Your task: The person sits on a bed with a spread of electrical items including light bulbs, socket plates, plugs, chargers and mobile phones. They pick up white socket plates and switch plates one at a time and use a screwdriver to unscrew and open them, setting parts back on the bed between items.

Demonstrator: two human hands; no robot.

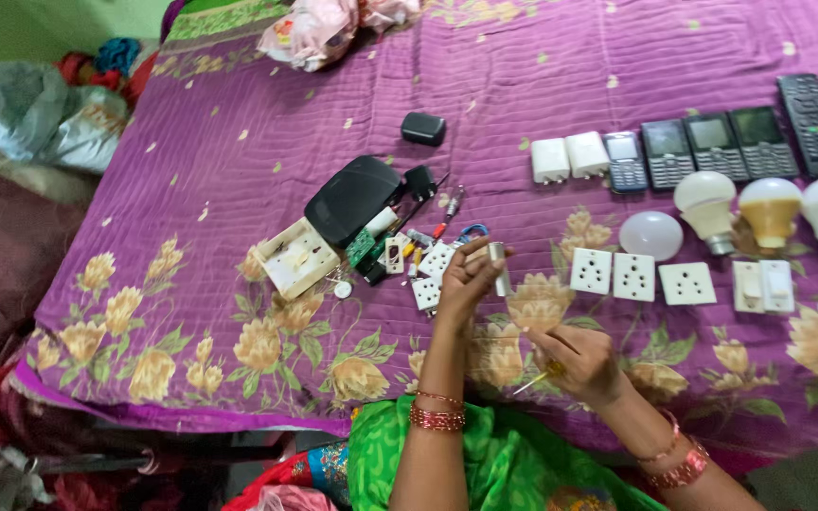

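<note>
Nearest to the camera, the right hand (581, 360) is closed around a thin screwdriver with a yellow handle (534, 380), its tip pointing to the lower left. Just above it, the left hand (466, 276) is raised over the purple bedspread (239, 170), and its fingers are clamped on a small white plug-like part (500, 268), which stands nearly upright between fingertips and thumb.

Behind the hands lies a heap of opened pieces: white socket plates (433, 270), a small green circuit board (362, 248), a white open casing (297, 256) and a black router-like box (352, 197). This heap looks already taken apart, while the part in the hand seems to be in work now.

Farther right, three white sockets (638, 276), a switch plate (764, 286), three bulbs (769, 210), a loose bulb dome (650, 235), two white adapters (568, 157), four button phones (693, 149) and a remote control (814, 123) lie in neat rows, apparently still whole.
</note>
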